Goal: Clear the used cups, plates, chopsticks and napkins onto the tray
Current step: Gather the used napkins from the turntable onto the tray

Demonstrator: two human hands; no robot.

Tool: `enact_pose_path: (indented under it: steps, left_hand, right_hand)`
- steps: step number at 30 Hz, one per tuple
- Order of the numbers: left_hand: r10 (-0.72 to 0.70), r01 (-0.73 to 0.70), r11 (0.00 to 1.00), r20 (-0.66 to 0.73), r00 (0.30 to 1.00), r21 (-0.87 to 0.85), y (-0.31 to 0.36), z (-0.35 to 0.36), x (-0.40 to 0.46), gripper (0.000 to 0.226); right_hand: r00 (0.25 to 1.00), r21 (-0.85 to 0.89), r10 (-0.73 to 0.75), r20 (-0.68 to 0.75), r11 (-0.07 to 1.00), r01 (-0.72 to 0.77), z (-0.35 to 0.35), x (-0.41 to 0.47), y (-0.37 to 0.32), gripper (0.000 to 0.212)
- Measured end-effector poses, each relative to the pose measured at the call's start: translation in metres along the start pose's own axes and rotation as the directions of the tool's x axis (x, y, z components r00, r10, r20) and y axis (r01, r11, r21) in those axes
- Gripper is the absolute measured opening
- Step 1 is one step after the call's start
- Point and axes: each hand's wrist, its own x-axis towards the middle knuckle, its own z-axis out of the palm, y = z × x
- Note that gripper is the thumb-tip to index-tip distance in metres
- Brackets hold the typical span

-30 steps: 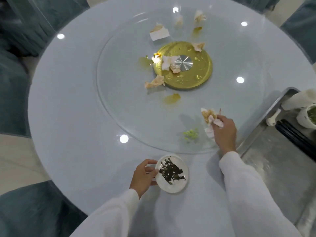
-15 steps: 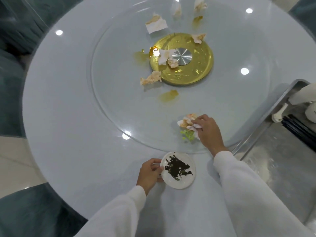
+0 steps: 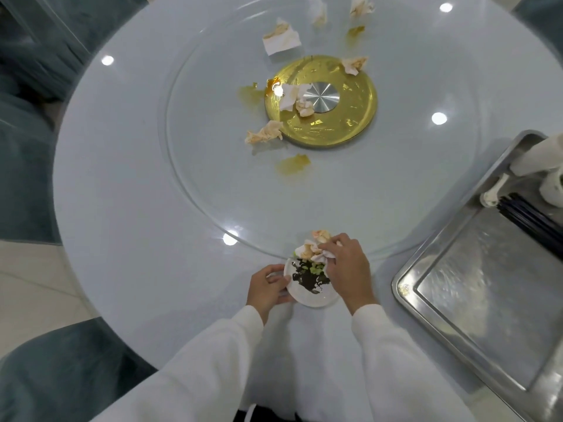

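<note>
Round pale grey tabletop [image 3: 122, 193], largest thing in view, carrying a clear glass turntable [image 3: 198, 166] with a gold disc and steel hub [image 3: 320, 100] at its centre. Rectangular stainless steel tray [image 3: 475, 287] just off the table's right edge, already loaded at its far end with black chopsticks [image 3: 530, 217], a white spoon [image 3: 495, 190] and white crockery, only partly in frame.

Scattered over the turntable's far half and centre: crumpled stained paper napkins, such as the one at the gold disc's near-left rim [image 3: 264, 134] and a folded one [image 3: 281, 40] farther back; yellowish sauce smears between them. All still to be cleared.

At the table's near edge, small round white plate [image 3: 307, 292] smeared with dark residue, tucked against the turntable's near rim, probably to catch scraps swept off the glass. Left hand [image 3: 266, 289] curled round the plate's left rim, steadying it. Right hand [image 3: 345, 269] pinching a wadded stained napkin [image 3: 313, 248] at the plate's far edge, used seemingly as a wiper to push green bits [image 3: 315, 269] onto the plate.
</note>
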Motion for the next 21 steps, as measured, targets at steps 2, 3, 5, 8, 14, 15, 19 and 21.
enact_pose_path:
  steps: [2, 3, 5, 8, 14, 15, 19, 21]
  left_hand:
    - [0.001, -0.001, 1.000, 0.007, 1.000, -0.003, 0.000, -0.002, 0.002, 0.021]
    - [0.003, -0.003, 1.000, 0.012, 1.000, -0.002, 0.000, -0.004, 0.003, 0.021]
    - [0.006, -0.006, 1.000, 0.022, 1.000, -0.001, 0.001, -0.006, 0.004, 0.021]
    - [0.012, -0.012, 1.000, 0.025, 1.000, -0.001, 0.000, -0.010, 0.006, 0.021]
    - [0.027, -0.027, 1.000, 0.026, 0.999, 0.000, -0.001, -0.016, 0.008, 0.020]
    - [0.030, -0.030, 1.000, 0.022, 0.999, 0.006, -0.002, -0.019, 0.008, 0.019]
    - [0.030, -0.030, 1.000, 0.001, 1.000, -0.007, -0.006, -0.027, 0.009, 0.018]
    - [0.038, -0.038, 0.999, -0.014, 0.999, -0.005, -0.007, -0.029, 0.010, 0.018]
  right_hand:
    - [0.999, 0.023, 0.040, 0.015, 0.999, -0.041, 0.003, -0.012, -0.003, 0.037]
    - [0.998, 0.038, 0.051, 0.036, 0.998, -0.052, 0.004, -0.018, -0.002, 0.037]
    - [0.995, 0.084, 0.057, 0.086, 0.994, -0.064, 0.003, -0.028, -0.002, 0.034]
    - [0.995, 0.215, 0.098, 0.034, 0.971, -0.103, -0.011, -0.026, 0.000, 0.026]
    - [0.996, 0.214, 0.015, -0.085, 0.977, 0.004, -0.037, 0.049, -0.016, 0.023]
    - [0.997, 0.208, 0.006, -0.072, 0.978, 0.009, -0.034, 0.063, -0.024, 0.025]
    - [0.992, 0.124, -0.076, 0.102, 0.990, 0.063, -0.004, 0.085, -0.058, 0.032]
    - [0.972, 0.052, -0.119, 0.202, 0.993, 0.110, 0.015, 0.073, -0.065, 0.036]
